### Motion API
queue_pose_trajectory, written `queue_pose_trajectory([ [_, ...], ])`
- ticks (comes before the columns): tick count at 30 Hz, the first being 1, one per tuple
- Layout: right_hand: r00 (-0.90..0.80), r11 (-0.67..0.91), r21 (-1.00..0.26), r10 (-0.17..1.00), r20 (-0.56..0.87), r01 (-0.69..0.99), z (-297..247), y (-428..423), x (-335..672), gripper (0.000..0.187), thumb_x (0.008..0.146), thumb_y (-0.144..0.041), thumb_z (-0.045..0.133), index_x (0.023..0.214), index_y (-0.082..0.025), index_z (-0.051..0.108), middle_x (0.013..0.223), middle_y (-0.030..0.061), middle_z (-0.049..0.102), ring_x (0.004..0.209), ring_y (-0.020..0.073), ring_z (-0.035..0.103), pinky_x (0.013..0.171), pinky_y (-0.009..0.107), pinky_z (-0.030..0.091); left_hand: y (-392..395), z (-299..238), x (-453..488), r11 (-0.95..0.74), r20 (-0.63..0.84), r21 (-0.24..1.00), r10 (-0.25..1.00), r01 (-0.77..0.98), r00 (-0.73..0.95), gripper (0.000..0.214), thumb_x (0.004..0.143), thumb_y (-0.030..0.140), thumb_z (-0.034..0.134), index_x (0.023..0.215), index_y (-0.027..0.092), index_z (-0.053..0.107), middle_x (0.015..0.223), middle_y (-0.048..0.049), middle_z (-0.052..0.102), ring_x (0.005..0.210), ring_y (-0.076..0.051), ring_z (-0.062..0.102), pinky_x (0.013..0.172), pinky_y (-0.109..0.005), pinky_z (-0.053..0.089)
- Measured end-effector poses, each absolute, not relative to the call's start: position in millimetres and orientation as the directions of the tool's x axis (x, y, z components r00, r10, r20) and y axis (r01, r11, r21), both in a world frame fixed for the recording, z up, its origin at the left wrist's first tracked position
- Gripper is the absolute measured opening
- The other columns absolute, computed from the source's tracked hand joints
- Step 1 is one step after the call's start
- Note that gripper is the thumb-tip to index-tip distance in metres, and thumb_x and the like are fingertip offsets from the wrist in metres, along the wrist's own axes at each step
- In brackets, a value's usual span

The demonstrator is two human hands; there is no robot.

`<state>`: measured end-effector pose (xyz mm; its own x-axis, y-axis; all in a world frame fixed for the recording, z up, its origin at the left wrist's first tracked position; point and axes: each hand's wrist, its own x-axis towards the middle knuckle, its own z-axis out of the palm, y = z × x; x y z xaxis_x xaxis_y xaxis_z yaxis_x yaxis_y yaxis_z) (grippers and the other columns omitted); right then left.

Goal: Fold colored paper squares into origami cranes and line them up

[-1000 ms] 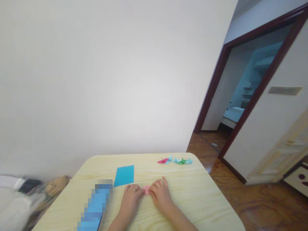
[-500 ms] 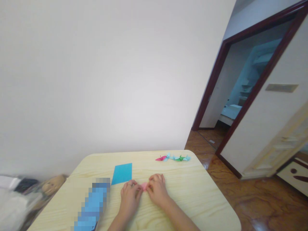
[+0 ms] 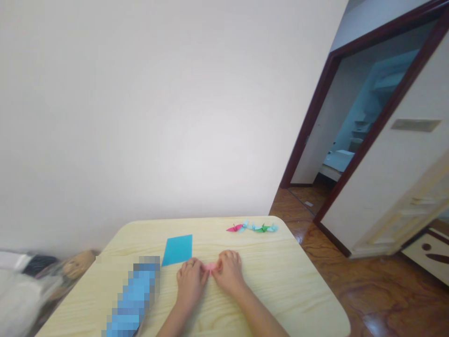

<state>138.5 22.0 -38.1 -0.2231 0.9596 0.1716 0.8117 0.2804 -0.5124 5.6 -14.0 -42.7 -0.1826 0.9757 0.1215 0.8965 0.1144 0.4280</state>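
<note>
Right hand curls lower over pink paper

Fingers of the right hand have come down since the earlier frame and no longer stand raised. Grip: narrow on both sides. The left hand and right hand pinch the pink paper between their fingertips, holding it at the tabletop near mid-table, a little toward the far edge.

Position: the piece lies directly between the hands, with the left hand to its left and the right hand to its right. Neither hand is clearly nearer; both touch it. Only a small pink portion shows. Its visible part runs roughly left to right, across the gap between the hands, but the fingers hide its ends, so its pointing direction cannot be determined.

Surroundings: a blue paper square lies flat, just beyond and left of the left hand. Near the far edge sit a red paper crane, a light blue paper crane and a green paper crane. A pixelated blue object lies near the left hand.
</note>
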Motion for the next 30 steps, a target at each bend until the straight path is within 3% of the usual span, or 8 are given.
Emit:
queue_pose_trajectory([
  [7, -0.160, 0.181, -0.523, 0.983, 0.085, 0.833, -37.8, 33.3, 135.3, 0.017, 0.060, -0.026, 0.068, 0.074, -0.021, 0.059, 0.092, 0.0065, 0.057, 0.096, 0.0251, 0.049, 0.088, 0.035, 0.030, -9.6, -39.8, 2.9, 0.139, 0.075, 0.457, 0.978, 0.879, -0.194, 0.014, 0.077, 0.030, 0.054, 0.084, 0.030, 0.066, 0.100, -0.0006, 0.060, 0.098, -0.022, 0.050, 0.078, -0.033, 0.032],
  [13, -0.195, 0.173, -0.504, 0.981, 0.009, 0.846, -34.1, 44.4, 134.8, 0.032, 0.054, -0.039, 0.074, 0.078, -0.022, 0.062, 0.097, 0.0067, 0.056, 0.101, 0.0255, 0.047, 0.091, 0.035, 0.029, -6.4, -38.1, 3.1, 0.143, 0.083, 0.470, 0.975, 0.871, -0.205, 0.014, 0.074, 0.036, 0.058, 0.081, 0.030, 0.067, 0.097, -0.0021, 0.060, 0.097, -0.024, 0.051, 0.078, -0.036, 0.032],
  [18, -0.236, 0.189, -0.472, 0.971, -0.042, 0.861, -32.6, 54.1, 150.5, 0.034, 0.050, -0.033, 0.075, 0.080, -0.022, 0.064, 0.099, 0.0081, 0.055, 0.101, 0.0281, 0.048, 0.089, 0.038, 0.032, -3.7, -37.6, 2.7, 0.116, 0.107, 0.467, 0.977, 0.876, -0.186, 0.011, 0.072, 0.030, 0.059, 0.079, 0.028, 0.068, 0.094, -0.0024, 0.061, 0.095, -0.023, 0.052, 0.077, -0.035, 0.031],
  [21, -0.314, 0.263, -0.463, 0.949, -0.034, 0.846, -29.2, 54.9, 160.5, 0.029, 0.056, -0.022, 0.070, 0.084, -0.022, 0.065, 0.100, 0.0087, 0.056, 0.101, 0.0291, 0.049, 0.088, 0.041, 0.033, -8.3, -37.7, 5.0, 0.076, 0.148, 0.459, 0.976, 0.885, -0.160, 0.014, 0.075, 0.025, 0.057, 0.083, 0.029, 0.068, 0.096, -0.0014, 0.062, 0.095, -0.021, 0.052, 0.078, -0.034, 0.031],
  [26, -0.555, 0.513, -0.479, 0.829, 0.064, 0.712, -16.8, 58.3, 160.5, 0.046, 0.068, -0.004, 0.049, 0.111, -0.020, 0.057, 0.111, 0.0065, 0.056, 0.108, 0.0194, 0.045, 0.092, 0.029, 0.033, -32.7, -39.9, 1.1, -0.022, 0.199, 0.427, 0.977, 0.904, -0.070, 0.021, 0.082, 0.021, 0.052, 0.086, 0.034, 0.068, 0.093, 0.0012, 0.066, 0.093, -0.018, 0.053, 0.082, -0.033, 0.030],
  [30, -0.684, 0.647, -0.456, 0.722, 0.109, 0.610, -8.4, 69.3, 143.1, 0.056, 0.071, 0.002, 0.037, 0.121, -0.018, 0.050, 0.112, 0.0079, 0.057, 0.106, 0.0182, 0.047, 0.093, 0.029, 0.033, -59.7, -43.8, -14.3, -0.069, 0.191, 0.399, 0.981, 0.914, -0.010, 0.037, 0.081, 0.010, 0.047, 0.098, 0.038, 0.064, 0.105, 0.0044, 0.067, 0.099, -0.016, 0.053, 0.090, -0.032, 0.028],
])
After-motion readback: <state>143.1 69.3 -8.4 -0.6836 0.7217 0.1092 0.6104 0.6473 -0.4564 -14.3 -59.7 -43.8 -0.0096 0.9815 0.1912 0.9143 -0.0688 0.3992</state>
